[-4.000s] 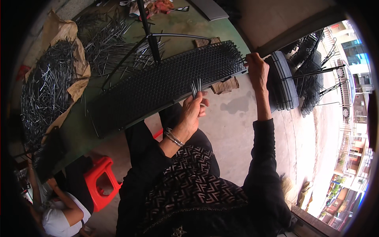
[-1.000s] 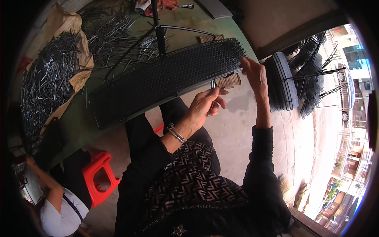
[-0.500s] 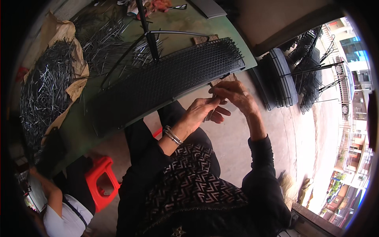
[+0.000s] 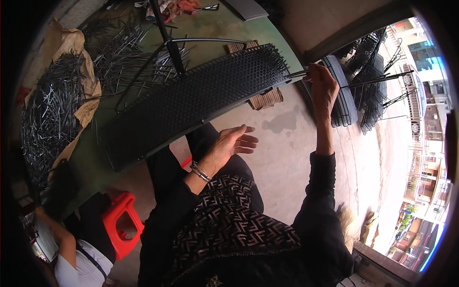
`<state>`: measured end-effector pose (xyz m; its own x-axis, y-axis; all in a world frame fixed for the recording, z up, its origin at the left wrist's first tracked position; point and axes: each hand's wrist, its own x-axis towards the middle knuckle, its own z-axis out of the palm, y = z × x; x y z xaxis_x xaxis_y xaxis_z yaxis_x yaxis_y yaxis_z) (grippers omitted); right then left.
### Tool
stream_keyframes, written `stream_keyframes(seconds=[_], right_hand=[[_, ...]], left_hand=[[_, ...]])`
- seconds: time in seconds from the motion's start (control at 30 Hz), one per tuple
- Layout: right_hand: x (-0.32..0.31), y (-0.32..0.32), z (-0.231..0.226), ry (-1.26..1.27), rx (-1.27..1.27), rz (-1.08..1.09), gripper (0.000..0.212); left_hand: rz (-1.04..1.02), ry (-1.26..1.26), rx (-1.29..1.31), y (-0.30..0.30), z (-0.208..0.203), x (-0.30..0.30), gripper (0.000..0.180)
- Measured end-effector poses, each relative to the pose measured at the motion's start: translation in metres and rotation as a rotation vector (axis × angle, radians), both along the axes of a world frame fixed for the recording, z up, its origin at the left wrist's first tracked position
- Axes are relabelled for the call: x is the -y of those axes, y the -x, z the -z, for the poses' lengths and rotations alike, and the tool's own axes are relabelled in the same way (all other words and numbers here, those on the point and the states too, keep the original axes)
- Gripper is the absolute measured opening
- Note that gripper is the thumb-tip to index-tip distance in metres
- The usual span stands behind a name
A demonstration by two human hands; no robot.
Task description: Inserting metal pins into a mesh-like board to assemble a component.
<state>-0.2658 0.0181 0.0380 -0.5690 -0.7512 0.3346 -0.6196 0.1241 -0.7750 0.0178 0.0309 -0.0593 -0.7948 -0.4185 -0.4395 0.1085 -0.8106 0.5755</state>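
Note:
A long black panel with honeycomb mesh (image 4: 205,88) lies along the near edge of the green table (image 4: 205,28). At its far right end, my right hand (image 4: 325,88) is closed around a thin, shiny strip (image 4: 297,75), whose tip points left at the panel's edge. Whether it is one strip or a few pressed together, I cannot tell. My left hand (image 4: 232,143) hovers below the panel's front edge, fingers outstretched and nothing in them, with a metal bangle at the wrist.
Heaps of thin dark strips (image 4: 52,110) fill a torn brown paper sack (image 4: 91,88) at left. A black metal bar (image 4: 167,38) rises behind the panel. Cardboard (image 4: 266,99) juts out beneath. Mesh racks (image 4: 342,95) stand at right. A red stool (image 4: 122,225) and another person (image 4: 79,263) are lower left.
My hands have come apart. The right has moved up and to the right with the thin strip, reaching the panel's end, while the left has dropped slightly down and left, fingers extended.

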Motion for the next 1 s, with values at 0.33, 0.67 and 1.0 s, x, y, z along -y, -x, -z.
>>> stream_keyframes(seconds=[0.33,0.67,1.0], right_hand=[[0.025,0.006,0.022,0.107,-0.112,-0.054,0.017],[0.027,-0.001,0.020,-0.042,-0.259,0.020,0.020],[0.040,-0.005,0.038,-0.009,-0.371,-0.029,0.013]], left_hand=[[-0.125,-0.161,0.087,-0.066,0.057,-0.010,0.041],[-0.304,-0.209,0.234,-0.124,0.092,-0.024,0.039],[-0.328,-0.021,0.254,-0.129,0.067,-0.028,0.037]])
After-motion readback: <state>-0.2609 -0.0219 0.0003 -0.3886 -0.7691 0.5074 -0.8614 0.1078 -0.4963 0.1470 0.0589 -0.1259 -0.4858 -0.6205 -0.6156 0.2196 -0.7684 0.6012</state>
